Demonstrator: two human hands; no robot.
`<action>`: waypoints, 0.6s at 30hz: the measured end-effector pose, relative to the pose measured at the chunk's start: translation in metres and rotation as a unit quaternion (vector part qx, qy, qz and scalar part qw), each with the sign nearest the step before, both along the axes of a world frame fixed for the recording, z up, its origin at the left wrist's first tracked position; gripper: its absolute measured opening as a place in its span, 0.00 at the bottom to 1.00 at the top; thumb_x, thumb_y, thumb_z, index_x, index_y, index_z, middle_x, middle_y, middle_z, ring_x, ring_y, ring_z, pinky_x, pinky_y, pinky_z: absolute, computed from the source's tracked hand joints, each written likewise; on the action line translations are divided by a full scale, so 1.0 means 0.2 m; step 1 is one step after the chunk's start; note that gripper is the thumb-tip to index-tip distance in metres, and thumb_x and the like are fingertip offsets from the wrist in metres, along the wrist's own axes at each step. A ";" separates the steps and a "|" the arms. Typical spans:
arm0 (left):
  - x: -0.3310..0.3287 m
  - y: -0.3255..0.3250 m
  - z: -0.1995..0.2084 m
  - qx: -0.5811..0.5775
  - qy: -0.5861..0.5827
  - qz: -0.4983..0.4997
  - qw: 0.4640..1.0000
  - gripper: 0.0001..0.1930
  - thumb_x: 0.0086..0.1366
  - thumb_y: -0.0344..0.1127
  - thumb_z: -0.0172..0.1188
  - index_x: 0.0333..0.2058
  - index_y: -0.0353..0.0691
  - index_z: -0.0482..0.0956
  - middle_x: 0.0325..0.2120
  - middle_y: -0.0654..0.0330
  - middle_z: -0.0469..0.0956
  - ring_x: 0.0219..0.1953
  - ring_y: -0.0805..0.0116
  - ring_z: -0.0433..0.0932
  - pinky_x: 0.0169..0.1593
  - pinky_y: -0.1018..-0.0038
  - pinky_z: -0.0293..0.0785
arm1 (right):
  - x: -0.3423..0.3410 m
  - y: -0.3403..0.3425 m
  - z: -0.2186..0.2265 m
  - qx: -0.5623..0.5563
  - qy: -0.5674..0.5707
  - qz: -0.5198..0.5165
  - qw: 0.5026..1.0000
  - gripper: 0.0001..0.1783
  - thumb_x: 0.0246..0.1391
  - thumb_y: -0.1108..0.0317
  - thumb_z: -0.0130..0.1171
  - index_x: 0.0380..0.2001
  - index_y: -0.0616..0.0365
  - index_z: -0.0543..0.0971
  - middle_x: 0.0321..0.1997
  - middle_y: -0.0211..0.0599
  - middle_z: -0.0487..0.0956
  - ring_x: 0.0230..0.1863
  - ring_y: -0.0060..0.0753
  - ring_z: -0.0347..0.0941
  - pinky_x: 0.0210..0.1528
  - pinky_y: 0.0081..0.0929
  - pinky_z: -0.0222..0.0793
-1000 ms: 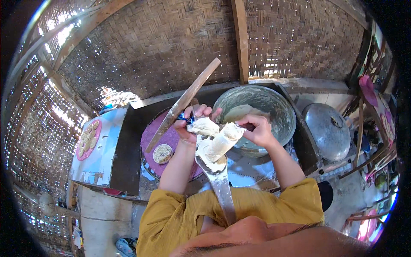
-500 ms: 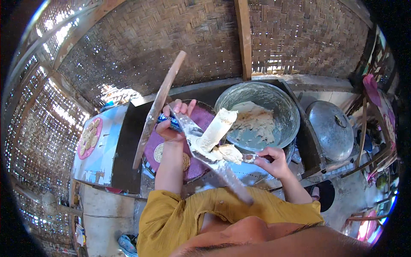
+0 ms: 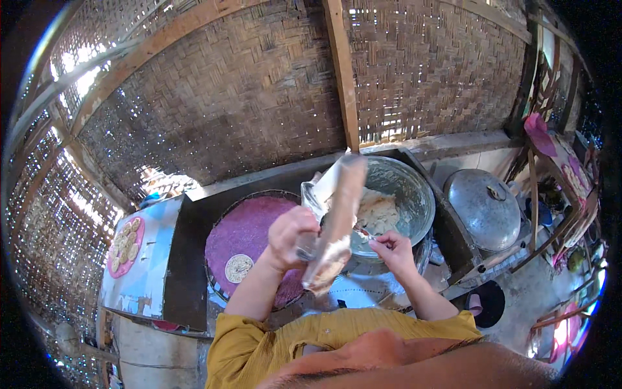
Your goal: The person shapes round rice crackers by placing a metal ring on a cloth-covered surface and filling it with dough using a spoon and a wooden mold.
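- Since half a second ago, the wooden tool (image 3: 345, 207) has swung from the left to between the hands, blurred, one arm now hiding most of its white load.
- The left hand (image 3: 293, 238) is curled round the tool's grip, above the near right part of the purple tray; the right hand (image 3: 394, 251) has moved left and pinches a thin utensil (image 3: 363, 235) with pale dough on it, over the basin's near edge.
- The tool is held in the air across the basin's left rim, pale dough smeared along its lower end.
- The round basin (image 3: 419, 198), at the far right corner of the surface (image 3: 350, 292), contains a loose mass of pale dough (image 3: 379, 214) and has streaked walls.
- The purple tray, at the surface's left edge, carries one visible noodle disc (image 3: 239, 268) near its own near edge.
- Beyond the left edge, a pink plate (image 3: 144, 236) holds several clustered noodle discs (image 3: 123, 245).
- Beyond the right edge sits a domed metal lid (image 3: 479, 217); whatever it covers is hidden.
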State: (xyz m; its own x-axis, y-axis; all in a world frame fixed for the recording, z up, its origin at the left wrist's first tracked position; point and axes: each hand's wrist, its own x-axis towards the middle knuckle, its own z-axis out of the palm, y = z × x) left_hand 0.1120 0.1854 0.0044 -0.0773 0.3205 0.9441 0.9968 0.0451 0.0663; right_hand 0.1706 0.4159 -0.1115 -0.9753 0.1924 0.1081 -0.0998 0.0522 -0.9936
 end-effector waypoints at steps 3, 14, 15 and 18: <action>0.05 0.00 0.03 -0.065 0.070 0.060 0.994 0.11 0.42 0.28 0.64 0.25 0.38 0.71 0.22 0.57 0.73 0.25 0.59 0.75 0.32 0.67 0.73 | 0.03 -0.08 0.03 0.013 0.028 -0.007 0.999 0.11 0.43 0.65 0.65 0.25 0.62 0.77 0.21 0.28 0.75 0.23 0.14 0.65 0.26 0.17 0.62; -0.01 -0.62 -0.10 0.268 -0.502 -0.212 0.795 0.24 0.45 0.41 0.66 0.40 0.40 0.69 0.32 0.55 0.70 0.33 0.64 0.72 0.41 0.67 0.73 | -0.14 0.10 0.08 0.360 0.027 -0.125 0.924 0.19 0.43 0.57 0.61 0.32 0.62 0.79 0.33 0.44 0.79 0.36 0.42 0.75 0.41 0.29 0.69; 0.02 -0.61 -0.04 0.271 -0.407 -0.119 0.864 0.22 0.44 0.39 0.66 0.38 0.41 0.71 0.32 0.56 0.69 0.33 0.64 0.72 0.41 0.66 0.73 | -0.17 0.10 0.06 0.392 0.075 -0.099 0.912 0.21 0.45 0.55 0.60 0.35 0.63 0.78 0.38 0.44 0.78 0.39 0.41 0.75 0.44 0.30 0.68; 0.03 -0.78 0.07 0.292 -0.240 -0.140 0.915 0.16 0.40 0.33 0.65 0.31 0.43 0.73 0.32 0.57 0.67 0.34 0.64 0.71 0.43 0.63 0.73 | -0.12 -0.25 0.23 0.003 0.035 0.089 0.995 0.36 0.48 0.41 0.54 0.47 0.65 0.71 0.49 0.50 0.72 0.46 0.45 0.72 0.50 0.35 0.65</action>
State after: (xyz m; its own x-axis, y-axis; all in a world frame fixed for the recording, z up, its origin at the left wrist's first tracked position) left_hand 0.1175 0.0295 0.0180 -0.5198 -0.1574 0.8397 0.8137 -0.3906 0.4305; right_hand 0.1471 0.3667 -0.0651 -0.9839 0.0155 0.1780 -0.1774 0.0335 -0.9836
